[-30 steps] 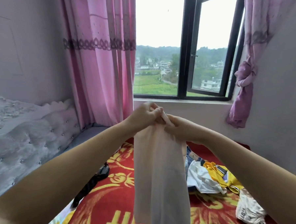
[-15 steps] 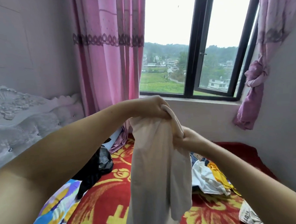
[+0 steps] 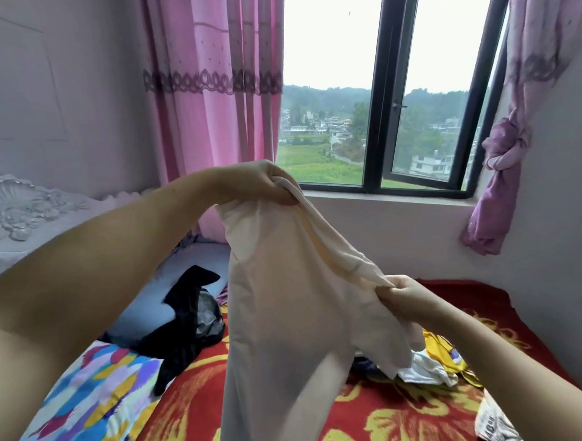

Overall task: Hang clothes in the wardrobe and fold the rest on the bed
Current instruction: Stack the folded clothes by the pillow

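The cream garment [image 3: 287, 304] hangs in the air over the middle of the bed [image 3: 411, 416], now stretched along a slanting top edge. A second ago both hands pinched it together at one point; since then the left hand [image 3: 264, 184] has lifted, fingers curled round one end, while the right hand [image 3: 401, 295] has slid down and outward, pinching the other end. The cloth is being spread, probably to judge or begin a fold. Other clothes [image 3: 432, 364] lie near the bed's right edge, a black garment [image 3: 190, 313] toward the headboard.
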A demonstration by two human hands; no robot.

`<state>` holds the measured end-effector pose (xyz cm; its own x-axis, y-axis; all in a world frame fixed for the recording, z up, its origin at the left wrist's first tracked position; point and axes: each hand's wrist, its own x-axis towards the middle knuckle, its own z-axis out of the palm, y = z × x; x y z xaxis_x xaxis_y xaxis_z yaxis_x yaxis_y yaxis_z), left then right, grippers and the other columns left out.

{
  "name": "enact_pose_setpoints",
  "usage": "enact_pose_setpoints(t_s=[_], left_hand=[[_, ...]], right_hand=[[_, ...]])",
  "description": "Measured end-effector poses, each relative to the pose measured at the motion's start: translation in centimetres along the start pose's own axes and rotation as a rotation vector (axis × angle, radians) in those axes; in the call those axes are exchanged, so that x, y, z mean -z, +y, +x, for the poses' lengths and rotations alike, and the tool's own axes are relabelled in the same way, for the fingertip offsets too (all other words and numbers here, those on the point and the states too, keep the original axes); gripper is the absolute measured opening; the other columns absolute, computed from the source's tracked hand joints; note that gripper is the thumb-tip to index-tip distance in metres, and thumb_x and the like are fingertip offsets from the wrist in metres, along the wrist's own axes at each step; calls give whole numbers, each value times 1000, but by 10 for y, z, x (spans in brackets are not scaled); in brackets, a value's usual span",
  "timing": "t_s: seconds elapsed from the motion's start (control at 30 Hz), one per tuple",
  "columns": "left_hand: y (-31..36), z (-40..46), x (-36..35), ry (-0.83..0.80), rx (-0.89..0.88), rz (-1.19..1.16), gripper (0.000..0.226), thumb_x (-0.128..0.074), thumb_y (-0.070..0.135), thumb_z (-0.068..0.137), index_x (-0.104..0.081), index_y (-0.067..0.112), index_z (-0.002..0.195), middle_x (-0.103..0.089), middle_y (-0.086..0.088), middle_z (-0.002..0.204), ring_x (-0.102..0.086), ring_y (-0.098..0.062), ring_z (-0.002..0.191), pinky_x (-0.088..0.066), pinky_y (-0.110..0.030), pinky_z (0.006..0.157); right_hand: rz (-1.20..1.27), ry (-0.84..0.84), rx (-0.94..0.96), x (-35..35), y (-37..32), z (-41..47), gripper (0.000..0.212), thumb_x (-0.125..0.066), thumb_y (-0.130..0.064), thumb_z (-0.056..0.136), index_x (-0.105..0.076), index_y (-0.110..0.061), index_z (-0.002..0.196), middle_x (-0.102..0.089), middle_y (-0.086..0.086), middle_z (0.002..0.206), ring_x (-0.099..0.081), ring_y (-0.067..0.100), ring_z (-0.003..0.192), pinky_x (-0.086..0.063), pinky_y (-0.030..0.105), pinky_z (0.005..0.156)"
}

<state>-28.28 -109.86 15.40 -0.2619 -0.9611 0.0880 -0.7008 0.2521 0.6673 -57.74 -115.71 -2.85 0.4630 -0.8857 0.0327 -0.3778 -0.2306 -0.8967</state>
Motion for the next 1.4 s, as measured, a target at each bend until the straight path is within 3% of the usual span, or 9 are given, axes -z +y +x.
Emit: enact_pose_setpoints(t_s=[0.1, 0.2, 0.47, 0.7, 0.8, 0.87, 1.07, 1.17, 1.4], left_hand=[[-3, 1, 4, 20, -4, -8, 14, -63, 19, 90, -75, 23, 96, -74, 4, 92, -70, -9, 80, -53, -16, 65], [-4, -1, 10, 43, 12, -1, 14, -64, 23, 89, -76, 29, 91, -74, 7, 91, -70, -8, 81, -54, -16, 65], [-14, -8, 13, -109, 170, 138, 13, -69, 26, 87, -74, 22, 98, -74, 3, 88, -71, -12, 76, -55, -22, 62], [-74, 1, -27, -460, 440, 183, 7, -75, 21, 81, -73, 16, 86, -75, -3, 87, -72, -16, 76, -55, -25, 61], [-114, 19, -55, -506, 473, 544, 13, -72, 20, 81, -66, 20, 70, -68, 4, 71, -67, -15, 68, -53, -26, 61], [-138, 32, -67, -352, 476, 669, 16, -65, 20, 80, -59, 21, 65, -61, 1, 67, -62, -22, 69, -51, -32, 66], [-188, 59, -53, 269, 434, 429, 27, -48, 5, 81, -55, 16, 58, -61, -6, 71, -62, -30, 76, -46, -33, 63], [-183, 59, -29, 404, 359, 375, 26, -48, 10, 85, -62, 16, 64, -64, -4, 73, -63, -29, 80, -51, -38, 71], [-174, 22, -27, 35, 180, 358, 18, -53, 6, 86, -68, 6, 95, -66, -3, 82, -58, -18, 79, -45, -29, 71]], right_hand=[[-23, -155, 23, -15, -13, -7, 26, -50, -32, 87, -66, -15, 78, -66, 2, 81, -61, 11, 73, -48, 27, 68], [-41, -248, 19, -20, -17, -11, 43, -56, -59, 83, -69, -22, 101, -73, -4, 101, -68, 11, 95, -52, 26, 82], [-398, -362, -202, 13, 8, -1, 15, -70, -15, 85, -70, -4, 95, -70, 9, 94, -65, 17, 83, -54, 35, 83], [-631, -398, -413, 53, 54, 5, 17, -71, -19, 84, -62, -22, 71, -65, -18, 55, -60, -4, 53, -48, 16, 57], [-845, -261, -358, 41, 75, 23, 28, -67, -18, 82, -51, -21, 58, -56, -14, 52, -57, 7, 59, -40, 13, 47], [-967, -146, -321, 30, 84, 39, 24, -60, -13, 78, -48, -19, 59, -61, -6, 65, -60, 17, 68, -44, 20, 53], [-798, 215, -144, 21, 73, 94, 15, -55, 2, 70, -51, -11, 63, -64, 8, 74, -63, 27, 77, -47, 34, 62], [-834, 346, -15, 28, 48, 115, 12, -55, -1, 77, -62, -10, 76, -64, 13, 83, -60, 30, 80, -46, 35, 68], [-869, 380, 168, 31, 50, 115, 12, -67, -7, 81, -70, -8, 92, -63, 13, 88, -61, 35, 83, -46, 36, 71]])
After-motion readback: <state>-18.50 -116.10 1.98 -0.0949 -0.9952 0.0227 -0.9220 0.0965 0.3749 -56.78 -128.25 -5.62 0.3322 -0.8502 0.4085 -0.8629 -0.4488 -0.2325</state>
